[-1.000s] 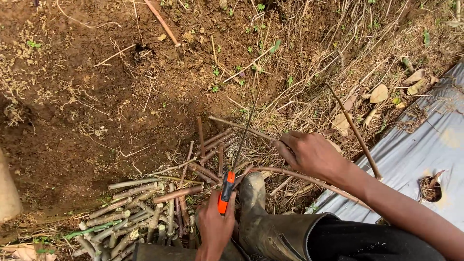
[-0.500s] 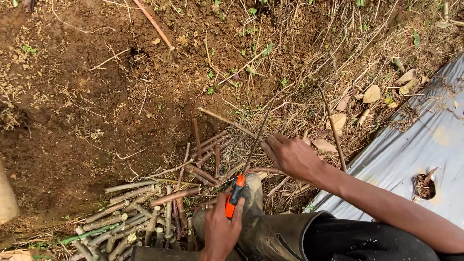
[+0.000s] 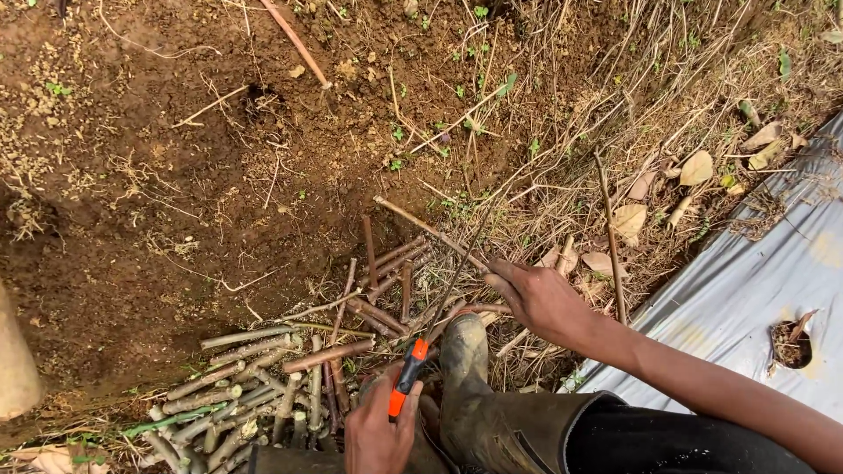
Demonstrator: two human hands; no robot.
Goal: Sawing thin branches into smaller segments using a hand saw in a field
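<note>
My left hand (image 3: 379, 432) grips the orange handle of a thin-bladed saw (image 3: 407, 377), whose dark blade runs up and to the right over the sticks. My right hand (image 3: 537, 300) reaches out from the lower right with fingers curled, touching a thin brown stem near the blade's far end. Whether it grips the stem is unclear. A pile of short cut sticks (image 3: 255, 395) lies on the soil at lower left. Several reddish cut stems (image 3: 382, 281) lie just above my muddy rubber boot (image 3: 479, 395).
Bare brown soil (image 3: 176, 175) fills the upper left. Dry grass and fallen leaves (image 3: 667, 175) cover the upper right. A grey plastic sheet (image 3: 755, 298) with a planting hole (image 3: 788, 344) lies at right. A pale rounded object (image 3: 13, 369) sits at the left edge.
My right hand has stayed at the thin stem near the blade tip while the view shifted slightly. My left hand still holds the saw, angled a little more to the right.
</note>
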